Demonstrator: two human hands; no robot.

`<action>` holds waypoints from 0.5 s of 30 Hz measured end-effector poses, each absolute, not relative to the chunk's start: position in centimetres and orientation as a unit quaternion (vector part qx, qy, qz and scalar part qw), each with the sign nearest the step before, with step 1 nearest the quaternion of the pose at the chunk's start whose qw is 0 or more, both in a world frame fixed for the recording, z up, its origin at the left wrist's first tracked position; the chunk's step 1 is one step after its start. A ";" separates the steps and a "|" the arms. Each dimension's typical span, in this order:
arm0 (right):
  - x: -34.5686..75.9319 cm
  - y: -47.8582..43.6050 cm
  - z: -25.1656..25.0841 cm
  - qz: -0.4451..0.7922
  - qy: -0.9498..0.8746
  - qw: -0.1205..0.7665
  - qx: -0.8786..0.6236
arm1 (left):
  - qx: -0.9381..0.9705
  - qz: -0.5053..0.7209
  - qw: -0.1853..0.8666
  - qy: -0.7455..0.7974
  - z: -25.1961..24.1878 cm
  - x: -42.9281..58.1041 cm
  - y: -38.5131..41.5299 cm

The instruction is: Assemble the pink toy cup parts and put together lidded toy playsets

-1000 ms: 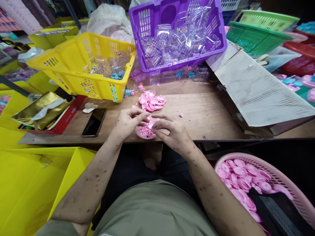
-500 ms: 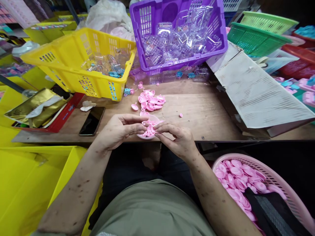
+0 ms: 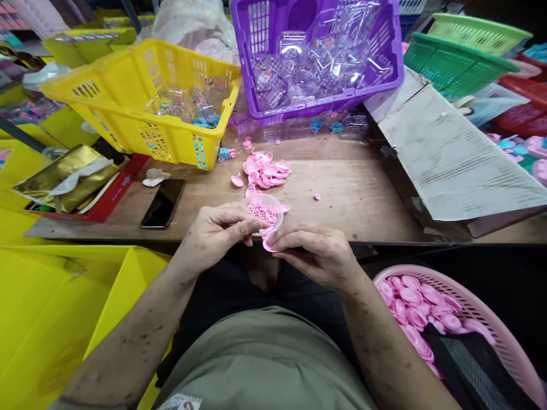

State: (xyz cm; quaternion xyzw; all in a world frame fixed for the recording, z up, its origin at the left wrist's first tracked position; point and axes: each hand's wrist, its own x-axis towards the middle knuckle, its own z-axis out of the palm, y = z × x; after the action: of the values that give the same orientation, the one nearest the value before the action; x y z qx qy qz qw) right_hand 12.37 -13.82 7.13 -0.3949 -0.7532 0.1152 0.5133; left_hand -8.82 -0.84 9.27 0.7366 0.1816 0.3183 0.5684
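My right hand (image 3: 318, 250) is closed on a pink oval plastic piece (image 3: 269, 241), held at the table's front edge. Close to it, my left hand (image 3: 222, 230) makes a pinch, thumb against fingers; whatever lies between the tips is too small to make out. Just behind the fingertips stands a small translucent bowl (image 3: 280, 205) with many tiny pink parts (image 3: 264, 213) in it. Beyond the bowl lies a loose heap of pink oval pieces (image 3: 267, 169), a few of them touching the bowl's rim.
A yellow crate (image 3: 141, 122) and a purple crate (image 3: 327, 108) with clear plastic packs stand behind. A phone (image 3: 163, 204) and a red box (image 3: 102, 205) lie left. A cardboard box (image 3: 461, 148) leans right. Below right, a pink basket (image 3: 508, 336) holds more oval pieces.
Both hands have come down toward me, off the bowl to the table's front edge. More of the bowl shows, and the pink oval piece in my right hand is now plainer to see.
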 end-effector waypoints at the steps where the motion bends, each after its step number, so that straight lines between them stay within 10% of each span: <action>1: 12.4 -13.8 7.2 0.114 -0.753 0.514 -0.394 | 0.733 0.317 0.574 0.182 9.2 -8.8 -0.9; 15: 12.2 -14.1 7.4 0.121 -0.747 0.524 -0.391 | 0.761 0.270 0.562 0.179 9.7 -8.6 -0.9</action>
State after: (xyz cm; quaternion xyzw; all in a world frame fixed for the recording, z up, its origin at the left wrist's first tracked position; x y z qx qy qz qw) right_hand 12.20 -14.06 7.41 -0.3913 -0.7466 0.1213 0.5242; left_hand -8.64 -0.94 9.74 0.7613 0.1789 0.2704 0.5616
